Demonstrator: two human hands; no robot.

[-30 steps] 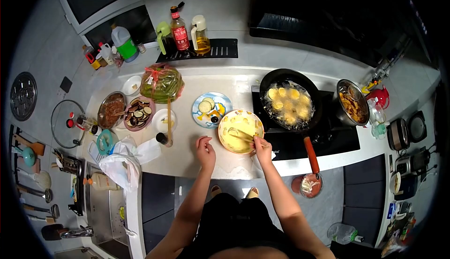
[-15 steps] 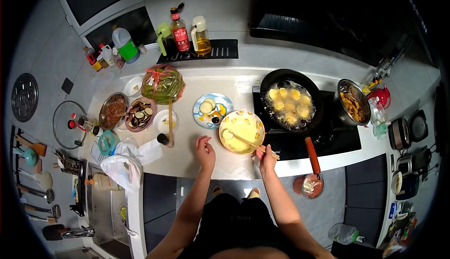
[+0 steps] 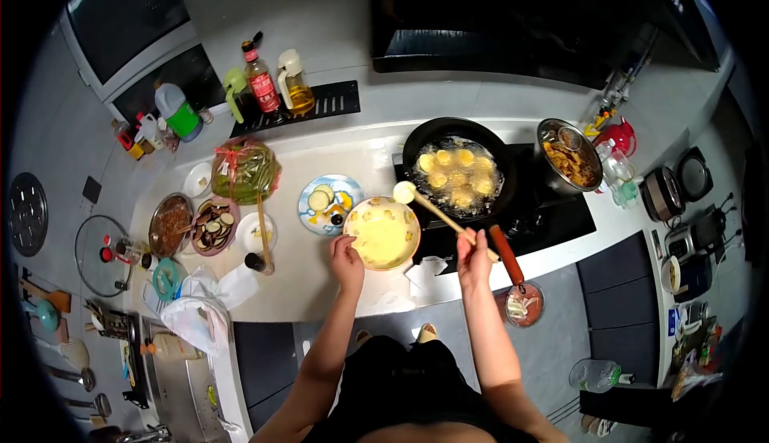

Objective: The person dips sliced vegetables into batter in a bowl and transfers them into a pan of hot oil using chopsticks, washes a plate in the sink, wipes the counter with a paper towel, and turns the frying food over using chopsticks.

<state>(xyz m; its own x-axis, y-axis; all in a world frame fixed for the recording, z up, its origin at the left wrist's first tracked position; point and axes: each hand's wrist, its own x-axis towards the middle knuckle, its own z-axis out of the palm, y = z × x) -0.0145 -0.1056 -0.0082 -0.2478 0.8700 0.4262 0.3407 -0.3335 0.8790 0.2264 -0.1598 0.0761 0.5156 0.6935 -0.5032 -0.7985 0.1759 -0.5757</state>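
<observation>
My right hand grips a pair of wooden chopsticks. At their tips is a round, batter-coated slice, held between the bowl and the wok. Yellow batter lies in a patterned bowl at the counter's front. My left hand is at this bowl's left side, fingers curled at the rim. Behind the bowl, a blue-and-white plate bears pale eggplant slices. Several yellow pieces fry in bubbling oil in the black wok.
The wok's red-brown handle sticks out toward me, beside my right hand. A metal pot of fried food stands right of the wok. Left are a bag of green vegetables, a bowl of eggplant pieces and a dark-capped jar. Bottles line a wall shelf.
My right hand has lifted the chopsticks and a coated slice out of the batter, toward the wok. My left hand has come to the bowl's rim. The view has shifted right.
</observation>
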